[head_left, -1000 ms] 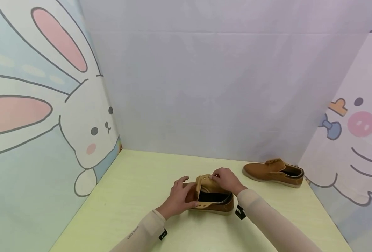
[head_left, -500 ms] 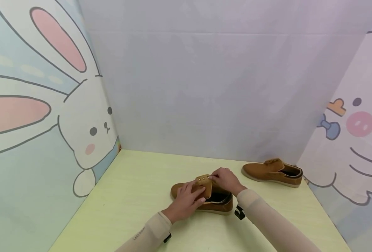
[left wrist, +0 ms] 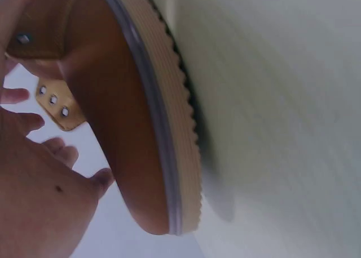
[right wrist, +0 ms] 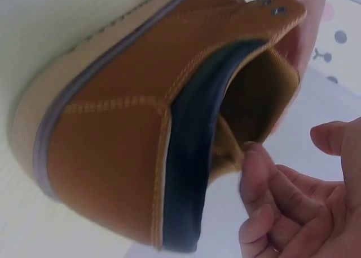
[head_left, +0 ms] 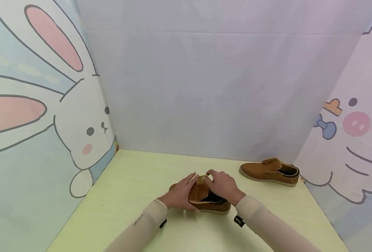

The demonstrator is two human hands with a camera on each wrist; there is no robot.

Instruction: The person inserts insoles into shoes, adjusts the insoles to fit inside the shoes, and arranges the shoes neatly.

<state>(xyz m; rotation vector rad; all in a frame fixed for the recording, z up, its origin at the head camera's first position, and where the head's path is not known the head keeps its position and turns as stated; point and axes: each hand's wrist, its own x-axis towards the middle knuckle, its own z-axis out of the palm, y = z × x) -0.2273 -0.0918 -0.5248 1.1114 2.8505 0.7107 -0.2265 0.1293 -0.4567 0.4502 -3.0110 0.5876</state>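
Observation:
A brown lace-up shoe (head_left: 200, 192) without laces stands on the table between my hands, toe to the left. Across its front my left hand (head_left: 179, 194) lies spread, thumb along the near side and fingers over the far side. In the left wrist view, one fingertip of that hand reaches the upper near the toe. My right hand (head_left: 223, 185) is over the far side of the opening. Its thumb (right wrist: 327, 138) stands apart from the fingers, whose tips are at the edge of the far eyelet flap (left wrist: 59, 106). The dark collar lining (right wrist: 194, 168) shows at the heel.
A matching brown shoe (head_left: 269, 172) stands at the back right of the pale yellow table (head_left: 135, 171), toe also left. A grey-white cloth wall (head_left: 186, 98) rises behind. Side panels carry a cartoon rabbit (head_left: 85, 140) and another cartoon animal (head_left: 337, 154).
The tongue was lifted, then lowered over the front of the opening by the left hand. That hand then spread across the shoe's front. My right hand's pinch on the far flap has loosened.

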